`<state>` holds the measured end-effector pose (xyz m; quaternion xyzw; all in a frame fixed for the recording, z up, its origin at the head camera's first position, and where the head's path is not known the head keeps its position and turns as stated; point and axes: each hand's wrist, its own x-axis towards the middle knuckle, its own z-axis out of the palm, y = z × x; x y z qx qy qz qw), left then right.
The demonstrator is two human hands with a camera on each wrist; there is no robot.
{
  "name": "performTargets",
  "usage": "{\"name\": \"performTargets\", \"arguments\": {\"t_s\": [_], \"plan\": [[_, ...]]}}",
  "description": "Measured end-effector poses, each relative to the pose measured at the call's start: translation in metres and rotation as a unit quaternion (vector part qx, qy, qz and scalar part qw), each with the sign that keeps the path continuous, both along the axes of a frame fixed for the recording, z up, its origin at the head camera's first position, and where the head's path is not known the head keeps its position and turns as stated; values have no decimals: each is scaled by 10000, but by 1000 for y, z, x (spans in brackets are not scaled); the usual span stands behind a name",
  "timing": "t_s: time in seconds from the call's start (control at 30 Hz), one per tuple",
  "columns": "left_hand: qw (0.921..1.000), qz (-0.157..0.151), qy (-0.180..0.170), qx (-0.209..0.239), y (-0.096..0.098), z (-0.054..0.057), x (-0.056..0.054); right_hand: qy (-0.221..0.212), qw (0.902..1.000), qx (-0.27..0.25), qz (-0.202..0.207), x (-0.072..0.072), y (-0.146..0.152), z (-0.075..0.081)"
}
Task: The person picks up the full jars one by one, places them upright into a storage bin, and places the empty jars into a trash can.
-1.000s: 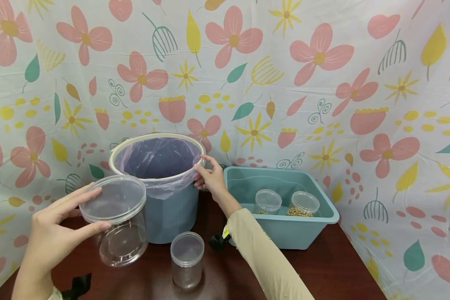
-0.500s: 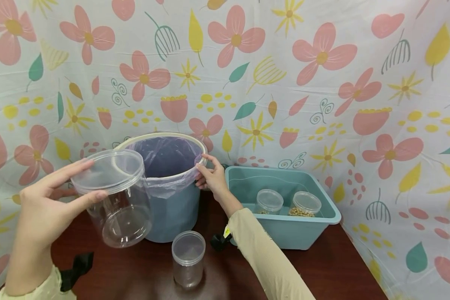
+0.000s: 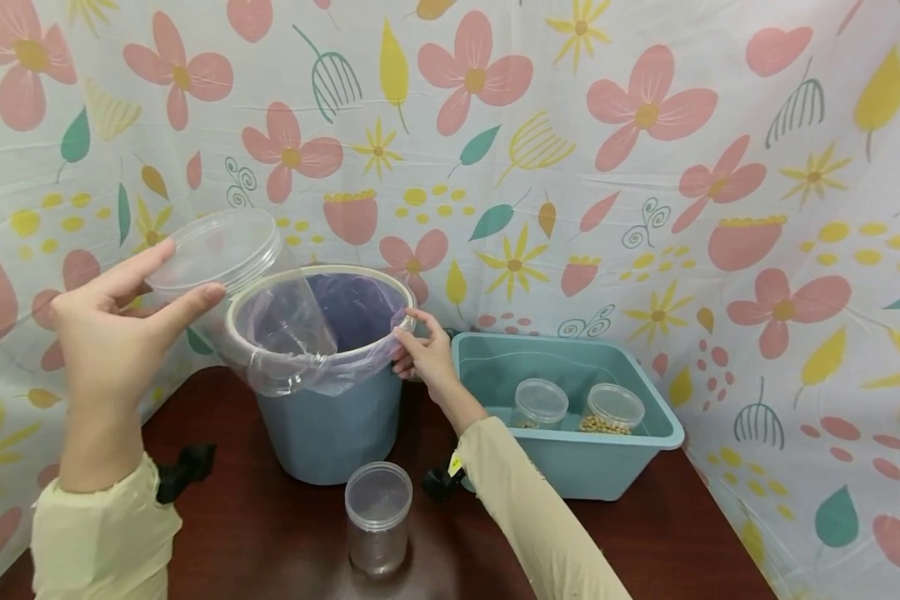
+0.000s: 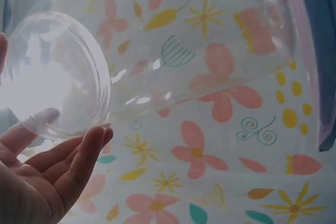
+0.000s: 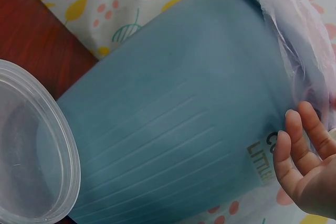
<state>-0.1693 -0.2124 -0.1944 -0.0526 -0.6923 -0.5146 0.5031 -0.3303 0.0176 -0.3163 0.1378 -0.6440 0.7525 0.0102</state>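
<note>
My left hand grips a large clear plastic jar by its lid, thumb and fingers spread around the edge. The jar tilts, its base overlapping the left rim of the blue trash can in the head view. No contents show inside it. In the left wrist view, fingertips press the lid's edge. At the can's right side, my right hand pinches the rim and the thin purple bag liner folded over it. The right wrist view has its other fingers near the can's outer wall.
A smaller lidded clear jar stands on the dark wood table in front of the can. To the right, a teal tub holds two lidded jars, one with tan beans visible. A floral cloth hangs behind.
The left hand has raised the large jar from in front of the can up to its left rim, tilting it further. The right hand has kept its grip on the rim.
</note>
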Motion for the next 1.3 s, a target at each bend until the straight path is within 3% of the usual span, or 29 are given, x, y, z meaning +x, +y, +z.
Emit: {"name": "performTargets", "arguments": {"t_s": [0.2,0.4,0.5,0.93,1.13,1.3], "plan": [[9985,20,-255,493,4,6,-12,-70,10000,11,27,-1,0,-1],[9994,-244,-67,244,10,4,-31,-60,10000,11,-26,-1,1,2],[9991,-406,-63,55,14,-3,-42,-15,10000,6,-33,0,0,2],[9911,-656,-858,-777,25,-47,-79,-54,10000,43,51,-1,0,1],[9825,-903,-1185,-1120,33,-60,-92,-60,10000,35,15,-1,1,1],[9750,-935,-1452,-1398,40,-68,-98,-53,10000,34,19,-1,0,0]]}}
